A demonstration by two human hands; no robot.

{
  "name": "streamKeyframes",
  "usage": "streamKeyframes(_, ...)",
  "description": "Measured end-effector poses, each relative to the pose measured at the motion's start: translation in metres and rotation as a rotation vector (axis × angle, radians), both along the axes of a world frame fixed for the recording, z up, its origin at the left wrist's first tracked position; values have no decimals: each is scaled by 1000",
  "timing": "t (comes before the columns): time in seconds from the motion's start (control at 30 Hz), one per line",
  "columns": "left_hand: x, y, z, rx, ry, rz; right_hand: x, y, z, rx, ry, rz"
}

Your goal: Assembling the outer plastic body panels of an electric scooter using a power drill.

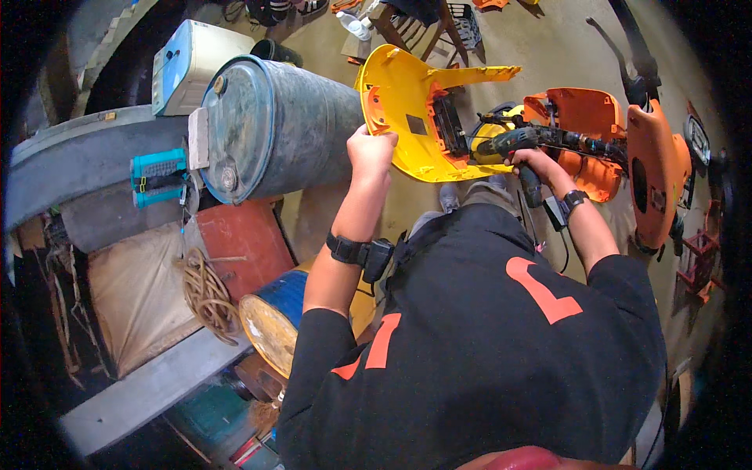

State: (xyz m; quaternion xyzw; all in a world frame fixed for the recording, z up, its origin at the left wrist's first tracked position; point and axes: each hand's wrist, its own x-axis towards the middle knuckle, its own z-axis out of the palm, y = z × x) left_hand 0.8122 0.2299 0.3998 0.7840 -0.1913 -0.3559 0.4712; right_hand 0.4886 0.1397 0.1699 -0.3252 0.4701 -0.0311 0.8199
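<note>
A large curved yellow plastic panel (401,86) is raised in front of me, with a dark part (448,124) set into its orange-edged opening. My left hand (371,155) is closed around the panel's left edge. My right hand (542,167) grips a green and black power drill (511,142) by its handle. The drill points left, its front end close to the panel's lower right edge; whether it touches a screw cannot be seen. Just beyond the right hand, orange body panels (591,113) and dark cables belong to what looks like a scooter, with a dark handlebar (641,66).
To the left lies a big blue drum (239,125), beside a white and blue box (192,66) and a teal-handled item (159,168). Coiled rope (207,294) and a blue and yellow drum (270,321) are nearer. A wooden stool (427,35) stands at the far side.
</note>
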Motion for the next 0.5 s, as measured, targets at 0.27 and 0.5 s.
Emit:
streamKeyframes(0.27, -8, -2, 12, 8, 44, 28, -1, 1, -7, 48, 8, -8)
streamKeyframes(0.5, -10, -4, 15, 37, 26, 16, 4, 0, -3, 43, 43, -7)
